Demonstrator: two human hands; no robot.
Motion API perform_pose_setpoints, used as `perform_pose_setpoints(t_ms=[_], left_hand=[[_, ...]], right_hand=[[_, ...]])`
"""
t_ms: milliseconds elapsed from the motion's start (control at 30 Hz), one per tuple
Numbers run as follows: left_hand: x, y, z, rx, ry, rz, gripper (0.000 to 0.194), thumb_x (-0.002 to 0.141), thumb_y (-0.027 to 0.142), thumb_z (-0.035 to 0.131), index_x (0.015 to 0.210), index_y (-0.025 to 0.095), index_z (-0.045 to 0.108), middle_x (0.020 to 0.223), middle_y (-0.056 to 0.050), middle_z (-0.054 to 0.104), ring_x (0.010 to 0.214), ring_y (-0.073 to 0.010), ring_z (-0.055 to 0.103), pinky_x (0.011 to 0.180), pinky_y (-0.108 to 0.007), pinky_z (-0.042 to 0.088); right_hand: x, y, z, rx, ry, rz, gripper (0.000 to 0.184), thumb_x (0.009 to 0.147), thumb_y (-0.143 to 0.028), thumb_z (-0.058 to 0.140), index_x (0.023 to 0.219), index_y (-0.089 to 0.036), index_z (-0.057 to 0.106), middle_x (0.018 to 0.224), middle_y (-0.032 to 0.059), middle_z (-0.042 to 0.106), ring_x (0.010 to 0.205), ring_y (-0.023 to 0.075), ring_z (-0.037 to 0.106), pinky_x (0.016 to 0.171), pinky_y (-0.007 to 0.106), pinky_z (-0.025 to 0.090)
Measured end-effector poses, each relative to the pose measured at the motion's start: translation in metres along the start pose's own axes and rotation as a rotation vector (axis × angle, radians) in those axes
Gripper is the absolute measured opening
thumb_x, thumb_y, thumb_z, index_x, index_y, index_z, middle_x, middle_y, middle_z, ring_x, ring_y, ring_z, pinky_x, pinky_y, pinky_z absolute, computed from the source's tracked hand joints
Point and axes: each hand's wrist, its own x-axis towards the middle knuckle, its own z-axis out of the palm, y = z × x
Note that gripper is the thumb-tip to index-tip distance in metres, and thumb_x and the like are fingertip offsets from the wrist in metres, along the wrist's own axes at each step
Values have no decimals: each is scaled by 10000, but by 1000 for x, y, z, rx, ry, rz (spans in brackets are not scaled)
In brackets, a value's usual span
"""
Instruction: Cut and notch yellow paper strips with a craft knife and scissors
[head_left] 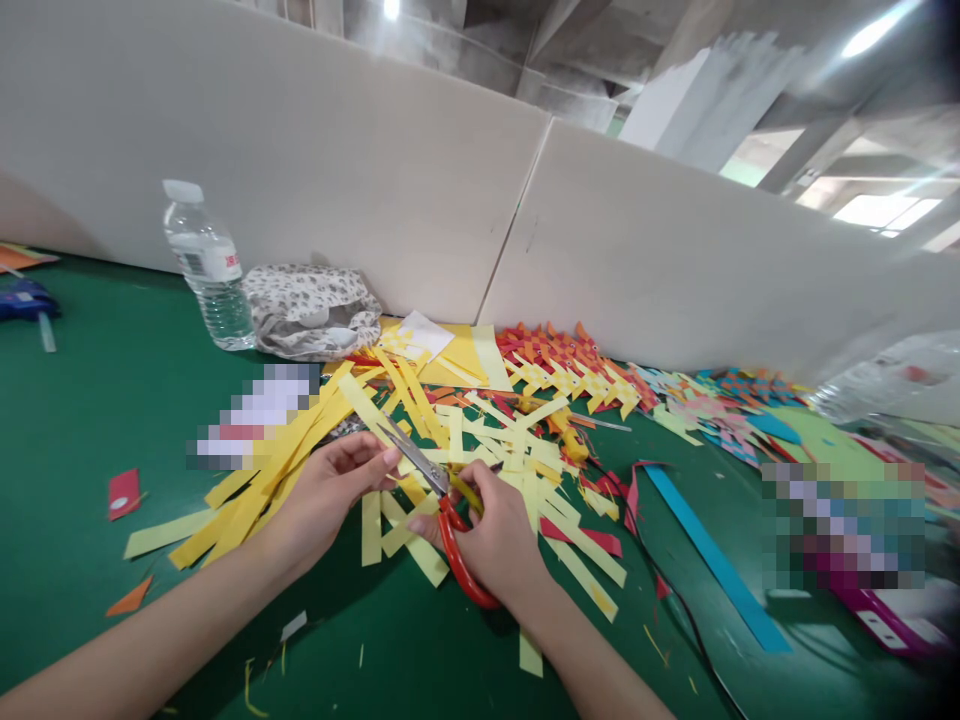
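My right hand is closed round the red handles of a pair of scissors, whose blades point up and to the left. Between thumb and fingers, my left hand pinches a pale yellow paper strip that slants up from the fingertips. The blades are right beside that strip; I cannot tell whether they are cutting it. Under the left wrist lie several deeper yellow strips. A heap of pale yellow strips spreads beneath and beyond both hands.
A water bottle and a patterned cloth bag stand by the white partition. Woven paper fish lie along it. On the right are a blue strip, a black cable and a magenta power strip. A blue glue gun lies far left.
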Motion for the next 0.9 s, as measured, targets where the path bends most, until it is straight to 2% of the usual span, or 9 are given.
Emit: perform_pose_setpoints(t_ms=[333,567,700,900], left_hand=[[1,-1,0,10,22,0,186,624,294,770,683,171,643,693,28,590,641,-91,556,608,-194,491],[-2,-3,1,52,-53,-16,159,655,286,750,697,175,645,704,24,626,627,-87,566,624,-197,488],[-3,-3,2,36,-39,-15,168,639,280,759,677,175,633,690,26,632,590,-85,567,605,-201,483],[-2,-4,1,47,-56,-14,160,657,278,750,682,178,627,672,38,621,589,-78,571,612,-191,478]], right_hand=[[0,0,-1,-33,29,-8,410,621,-486,707,707,-232,398,612,-40,511,513,111,392,433,231,278],[0,-1,-3,-29,8,-10,395,616,-460,714,768,-236,427,691,-26,558,524,117,437,448,235,288],[1,-1,-3,-33,19,-2,402,611,-453,717,797,-236,434,751,-8,584,514,115,447,449,238,299],[1,1,-1,-31,31,-5,402,614,-442,716,798,-239,422,735,-8,580,511,119,452,453,242,313]])
